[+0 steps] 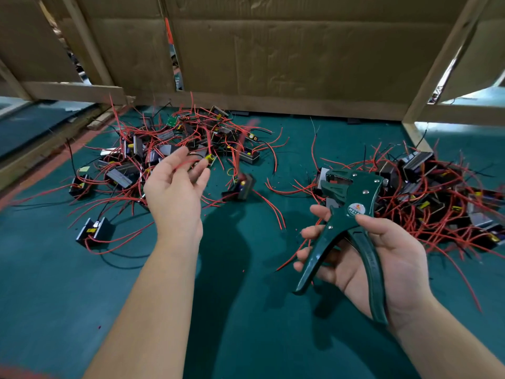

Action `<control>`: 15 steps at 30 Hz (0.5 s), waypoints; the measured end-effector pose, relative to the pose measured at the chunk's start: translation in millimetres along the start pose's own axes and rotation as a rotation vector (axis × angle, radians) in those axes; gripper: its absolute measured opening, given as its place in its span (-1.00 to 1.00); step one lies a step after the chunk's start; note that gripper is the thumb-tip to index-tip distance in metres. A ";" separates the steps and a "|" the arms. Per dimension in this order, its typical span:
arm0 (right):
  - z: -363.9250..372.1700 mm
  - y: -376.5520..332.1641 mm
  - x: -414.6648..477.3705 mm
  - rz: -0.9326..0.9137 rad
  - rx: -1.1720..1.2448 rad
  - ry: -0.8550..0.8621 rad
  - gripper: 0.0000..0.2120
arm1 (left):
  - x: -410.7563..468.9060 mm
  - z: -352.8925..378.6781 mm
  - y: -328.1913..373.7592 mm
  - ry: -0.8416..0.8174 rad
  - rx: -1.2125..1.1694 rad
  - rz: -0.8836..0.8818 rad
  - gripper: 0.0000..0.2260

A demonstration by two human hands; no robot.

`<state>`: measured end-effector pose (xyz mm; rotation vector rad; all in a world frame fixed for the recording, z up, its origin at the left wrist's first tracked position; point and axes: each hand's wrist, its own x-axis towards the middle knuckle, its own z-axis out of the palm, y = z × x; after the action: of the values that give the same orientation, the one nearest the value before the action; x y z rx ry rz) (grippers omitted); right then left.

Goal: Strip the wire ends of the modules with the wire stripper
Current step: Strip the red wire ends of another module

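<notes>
Handles spread, the wire stripper point(347, 212) is gripped in the right hand point(382, 258), fingers wrapped round both handles, its head toward the right heap of modules point(437, 192). Over the left heap point(153, 149) the left hand point(175, 184) is stretched, fingers loose and open, nothing gripped. One module point(240, 186) is seen blurred between the heaps. A single red wire should be drawn clear of the tangle and fed squarely into the head. Open green mat point(82, 283) is offered up front; the cardboard wall point(273, 50) and wooden post point(415, 132) close things off behind.
</notes>
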<state>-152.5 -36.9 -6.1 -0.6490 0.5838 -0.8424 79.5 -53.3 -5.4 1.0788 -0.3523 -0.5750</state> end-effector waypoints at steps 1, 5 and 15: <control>0.1 0.1 0.0 0.001 -0.002 0.000 -0.35 | -0.1 -0.1 -0.3 0.003 0.022 0.005 -0.76; -1.2 0.6 0.0 0.001 -0.006 0.003 -0.43 | -0.7 -0.5 -1.7 -0.038 0.191 -0.012 -0.69; -1.4 -0.7 0.5 0.004 0.009 -0.014 -0.36 | -29.6 -2.0 5.0 0.141 1.135 0.822 -0.62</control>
<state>-153.6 -38.1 -6.6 -0.6446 0.5680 -0.8362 58.1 -32.5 -1.6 1.8657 -0.9929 0.5358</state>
